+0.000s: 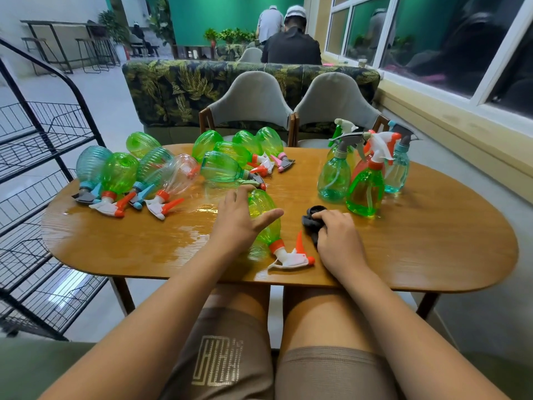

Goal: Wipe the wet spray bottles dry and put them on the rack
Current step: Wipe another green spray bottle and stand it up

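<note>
Fingers of our left grip (pixel 239 223) lay spread open on the toppled green bottle (pixel 269 235) while our right grip (pixel 337 238) clutched the dark cloth (pixel 313 223).

At the frame's centre my left hand (pixel 239 223) lay spread over a green spray bottle (pixel 268 230) on its side on the wet table (pixel 418 249), while right of it my right hand (pixel 339 238) gripped a black cloth (pixel 313 222) (bunched up); the wire rack (pixel 43 140) stood at the left edge.
</note>
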